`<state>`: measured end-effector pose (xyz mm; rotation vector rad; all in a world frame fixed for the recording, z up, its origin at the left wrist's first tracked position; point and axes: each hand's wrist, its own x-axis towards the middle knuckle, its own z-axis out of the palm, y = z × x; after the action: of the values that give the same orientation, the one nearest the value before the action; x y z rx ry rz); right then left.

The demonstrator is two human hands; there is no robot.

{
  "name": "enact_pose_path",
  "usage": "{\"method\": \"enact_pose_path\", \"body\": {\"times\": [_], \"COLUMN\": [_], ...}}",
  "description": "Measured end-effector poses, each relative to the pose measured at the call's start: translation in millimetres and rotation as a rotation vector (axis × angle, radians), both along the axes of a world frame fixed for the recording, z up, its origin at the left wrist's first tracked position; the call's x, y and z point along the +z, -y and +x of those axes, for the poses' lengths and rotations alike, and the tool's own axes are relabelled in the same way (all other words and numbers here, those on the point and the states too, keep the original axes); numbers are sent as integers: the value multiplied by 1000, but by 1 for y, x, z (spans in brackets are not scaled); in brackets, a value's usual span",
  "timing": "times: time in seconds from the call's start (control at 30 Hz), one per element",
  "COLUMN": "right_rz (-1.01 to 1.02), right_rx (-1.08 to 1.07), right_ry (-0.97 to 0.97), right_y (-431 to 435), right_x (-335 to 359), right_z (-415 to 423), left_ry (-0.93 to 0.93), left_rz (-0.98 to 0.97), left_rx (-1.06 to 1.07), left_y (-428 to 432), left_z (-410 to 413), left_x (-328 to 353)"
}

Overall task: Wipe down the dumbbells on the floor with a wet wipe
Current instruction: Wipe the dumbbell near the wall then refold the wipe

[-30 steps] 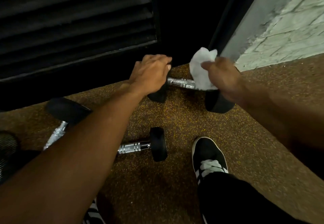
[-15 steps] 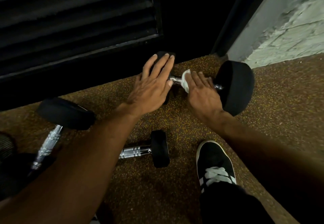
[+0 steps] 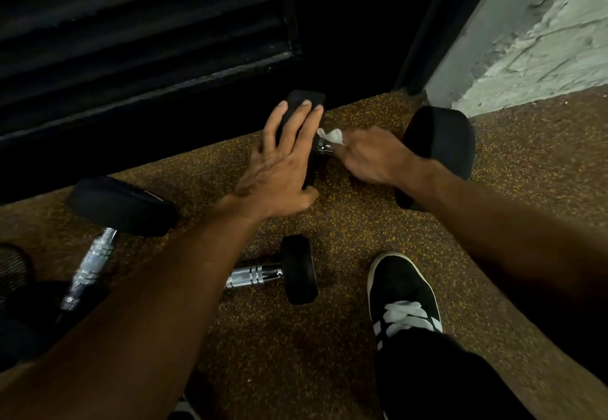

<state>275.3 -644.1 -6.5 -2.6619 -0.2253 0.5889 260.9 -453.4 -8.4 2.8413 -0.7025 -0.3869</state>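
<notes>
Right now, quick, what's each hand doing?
Left hand: open, fingers straight, pressing one head of the dumbbell.
Right hand: closed on the wipe, at the handle.

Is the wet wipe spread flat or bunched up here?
Bunched: the wet wipe is crumpled under the right hand, against the far dumbbell's handle.

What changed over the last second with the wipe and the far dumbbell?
The right hand brought the white wet wipe down onto the chrome handle of the far black-headed dumbbell and now curls round it. The left hand flattened its fingers on the left head. The nearer small dumbbell, the large left dumbbell and the black shoe stayed put.
</notes>
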Motion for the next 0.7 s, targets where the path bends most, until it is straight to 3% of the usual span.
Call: {"method": "enact_pose_path", "body": {"times": [0.1, 0.17, 0.4, 0.63, 0.7], "right_rz": [107, 158, 142, 135, 100], "right_rx": [-77, -114, -52, -56, -6], "right_ry": [-246, -313, -373, -319, -222], "right_y": [6, 7, 26, 14, 7], "right_x": [8, 10, -7, 4, 13], "right_z": [19, 34, 48, 44, 35], "left_ry": [20, 36, 57, 71, 61], "left_rz": [3, 3, -4, -3, -4], "left_rx": [-11, -15, -19, -14, -10], "left_y": [-3, -5, -8, -6, -6], "left_z": [-8, -14, -22, -24, -23], "left_x": [-1, -4, -7, -8, -7]}}
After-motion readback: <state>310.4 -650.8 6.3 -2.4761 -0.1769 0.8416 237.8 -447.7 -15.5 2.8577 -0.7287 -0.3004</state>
